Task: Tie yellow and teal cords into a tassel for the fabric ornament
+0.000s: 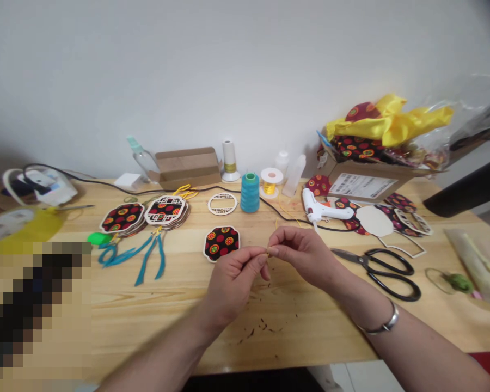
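Above the middle of the table my left hand (239, 277) and my right hand (304, 251) meet, thumbs and forefingers pinched together. A tiny yellowish bit, which looks like thin yellow cord, shows between the fingertips; most of it is hidden. Behind the right hand a loose yellow cord (286, 208) trails from a white spool (271, 182). Close to my left hand lies a scalloped wooden-rimmed pendant piece (221, 243) faced with black, red and orange patterned fabric. Beyond it are a pale fretwork ring (222, 203) and a teal thread cone (250, 193).
Black-handled scissors (386, 269) lie beside my right forearm, with a white glue gun (324, 209) behind them. Finished-looking pendants (165, 211) with teal ribbons (150, 258) lie left. A cardboard box (359, 182) of fabric stands back right. Dark scraps (263, 325) dot the front.
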`<state>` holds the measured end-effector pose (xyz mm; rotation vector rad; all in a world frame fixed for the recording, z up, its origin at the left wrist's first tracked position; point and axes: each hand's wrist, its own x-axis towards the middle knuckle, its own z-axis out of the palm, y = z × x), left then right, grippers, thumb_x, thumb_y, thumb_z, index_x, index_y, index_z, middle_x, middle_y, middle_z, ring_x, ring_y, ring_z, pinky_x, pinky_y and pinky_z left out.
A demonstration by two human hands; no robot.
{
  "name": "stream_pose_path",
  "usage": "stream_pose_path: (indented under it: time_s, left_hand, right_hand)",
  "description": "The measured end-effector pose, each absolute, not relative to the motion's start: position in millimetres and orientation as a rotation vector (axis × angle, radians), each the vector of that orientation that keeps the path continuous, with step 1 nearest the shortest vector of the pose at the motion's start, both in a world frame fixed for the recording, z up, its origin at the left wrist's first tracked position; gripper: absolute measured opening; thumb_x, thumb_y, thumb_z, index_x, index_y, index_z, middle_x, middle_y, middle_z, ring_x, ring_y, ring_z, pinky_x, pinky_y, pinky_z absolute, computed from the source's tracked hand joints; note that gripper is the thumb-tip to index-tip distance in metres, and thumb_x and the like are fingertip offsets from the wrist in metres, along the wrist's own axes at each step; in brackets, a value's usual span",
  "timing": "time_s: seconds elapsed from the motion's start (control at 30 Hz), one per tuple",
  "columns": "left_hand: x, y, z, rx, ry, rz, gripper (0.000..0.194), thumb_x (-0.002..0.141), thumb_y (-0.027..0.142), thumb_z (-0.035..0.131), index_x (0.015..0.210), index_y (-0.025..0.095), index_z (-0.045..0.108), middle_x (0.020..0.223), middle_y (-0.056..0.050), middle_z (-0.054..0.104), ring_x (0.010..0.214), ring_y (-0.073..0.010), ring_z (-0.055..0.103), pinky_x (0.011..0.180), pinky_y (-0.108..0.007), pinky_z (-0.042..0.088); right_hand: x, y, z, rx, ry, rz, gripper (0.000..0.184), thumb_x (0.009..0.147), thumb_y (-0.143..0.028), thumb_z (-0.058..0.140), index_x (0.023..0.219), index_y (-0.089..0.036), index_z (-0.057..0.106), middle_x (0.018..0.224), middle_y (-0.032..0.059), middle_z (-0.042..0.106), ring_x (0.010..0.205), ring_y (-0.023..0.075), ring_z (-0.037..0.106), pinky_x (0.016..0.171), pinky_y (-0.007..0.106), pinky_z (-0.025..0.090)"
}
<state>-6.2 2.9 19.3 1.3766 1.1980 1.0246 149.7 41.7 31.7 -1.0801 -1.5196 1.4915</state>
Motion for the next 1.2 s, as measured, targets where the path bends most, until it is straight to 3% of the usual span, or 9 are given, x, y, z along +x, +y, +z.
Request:
stream_pose_path:
  time_s: [0.37,0.6,0.77,1.2]
  left_hand:
    - [-7.3,2.5,18.8,1.372,1.205,1.039,0.017,0.081,0.022,0.054,0.086,0.018,0.070,0.057,0.004,0.059,0.055,-0.0079,0.050,0.056,-0.019,0.040]
    - [-6.3,3.2,22.7,1.355,1.200,1.027,0.022,0.081,0.022,0.055,0.063,0.016,0.065,0.053,0.004,0.055,0.052,-0.0067,0.047,0.055,-0.018,0.038]
    - [-7.2,4.8,20.0,1.271,1.200,1.035,0.019,0.081,0.025,0.056,0.066,0.016,0.065,0.053,0.005,0.056,0.048,-0.0055,0.042,0.049,-0.017,0.034]
    - [-7.7,4.8,19.4,1.277,1.183,1.031,0.022,0.081,0.025,0.056,0.063,0.016,0.063,0.053,0.005,0.055,0.050,-0.0052,0.042,0.051,-0.017,0.034]
  right_hand:
    - [148.9,40.7,30.3,-1.084,-1.457,1.530,0.015,0.067,-0.024,0.069,0.065,-0.014,0.059,0.060,-0.0021,0.056,0.056,0.0086,0.049,0.055,0.023,0.038]
    - [151.4,42.7,29.5,-1.027,-1.432,1.655,0.013,0.069,-0.025,0.068,0.067,-0.014,0.061,0.061,-0.0021,0.059,0.058,0.0086,0.051,0.059,0.023,0.040]
    - [154.9,45.0,29.3,-1.037,-1.491,1.629,0.014,0.076,-0.026,0.061,0.070,-0.014,0.065,0.059,-0.0032,0.057,0.055,0.0066,0.045,0.056,0.021,0.036]
    - [153.6,47.0,29.2,-1.024,-1.406,1.707,0.008,0.067,-0.022,0.068,0.070,-0.014,0.067,0.058,-0.0038,0.058,0.055,0.0069,0.047,0.058,0.022,0.037]
